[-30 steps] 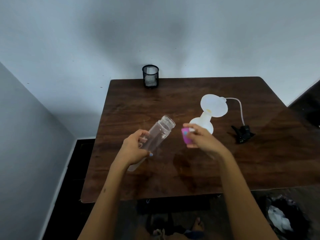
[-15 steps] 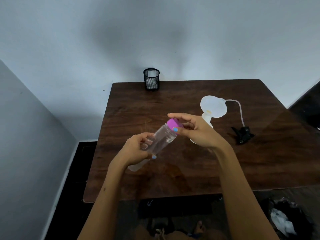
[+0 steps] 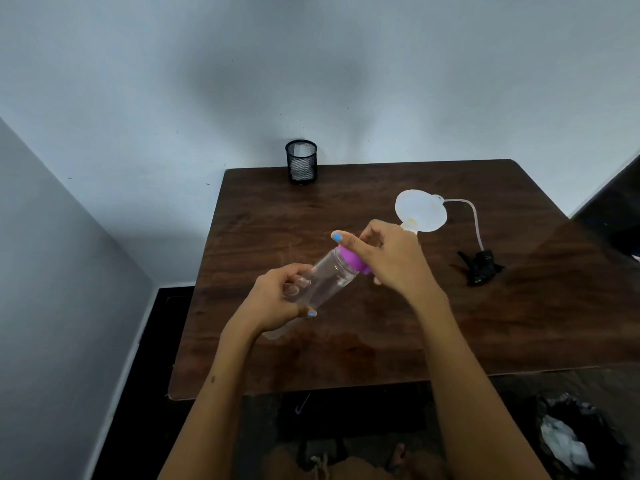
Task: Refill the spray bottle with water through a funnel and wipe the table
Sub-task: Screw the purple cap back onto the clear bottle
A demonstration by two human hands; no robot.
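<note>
Gripping the clear bottle (image 3: pixel 327 282) around its lower body, the left hand (image 3: pixel 277 303) holds it tilted above the counter (image 3: pixel 381 341), neck pointing up and away. The right hand (image 3: pixel 388 261) curls its fingers around the purple cap (image 3: pixel 351 258) on the neck. Beyond the hands a white funnel (image 3: pixel 420 215) stands in a white container, a black sprayer (image 3: pixel 479 267) with its tube to the right. A mesh cup (image 3: pixel 301 161) sits at the far edge.

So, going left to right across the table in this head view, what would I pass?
Mesh cup → left hand → clear bottle → purple cap → right hand → white funnel → black spray head.
</note>
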